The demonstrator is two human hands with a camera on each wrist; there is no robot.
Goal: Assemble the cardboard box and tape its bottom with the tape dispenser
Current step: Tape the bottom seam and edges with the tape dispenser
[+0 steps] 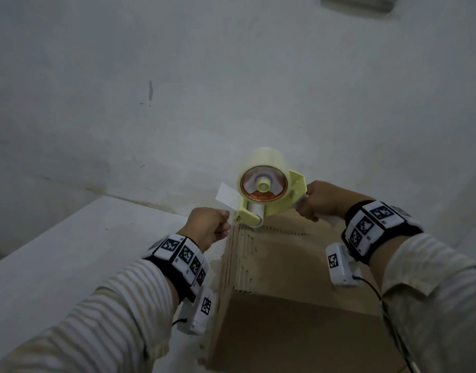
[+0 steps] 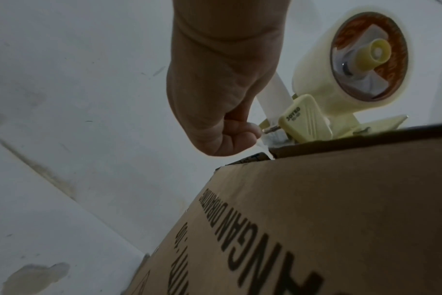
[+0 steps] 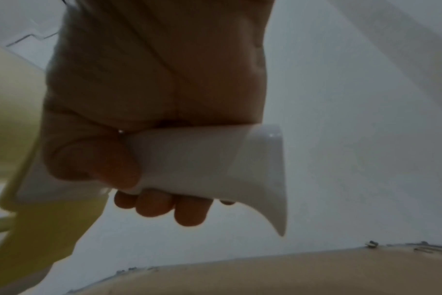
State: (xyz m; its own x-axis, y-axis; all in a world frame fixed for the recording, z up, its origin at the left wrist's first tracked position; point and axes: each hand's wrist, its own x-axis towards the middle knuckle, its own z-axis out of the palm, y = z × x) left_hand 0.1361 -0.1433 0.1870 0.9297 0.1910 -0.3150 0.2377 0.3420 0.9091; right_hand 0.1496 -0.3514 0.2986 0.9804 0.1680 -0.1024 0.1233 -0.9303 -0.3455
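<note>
A brown cardboard box (image 1: 280,278) stands in front of me with its flaps folded shut on top; its side carries black print (image 2: 316,219). A pale yellow tape dispenser (image 1: 263,189) with a roll of clear tape rests its roller on the box's far left corner. My right hand (image 1: 309,208) grips the dispenser's white handle (image 3: 202,159), fingers wrapped round it. My left hand (image 1: 226,224) is curled at that corner and pinches the loose tape end (image 2: 260,139) just in front of the roller. A white flap (image 1: 227,197) sticks out from the dispenser's front.
A white surface (image 1: 56,251) lies left of the box, with a dull stain (image 2: 36,277) on it. A white wall (image 1: 231,90) rises close behind the box. A dark object (image 1: 358,2) shows at the top right edge.
</note>
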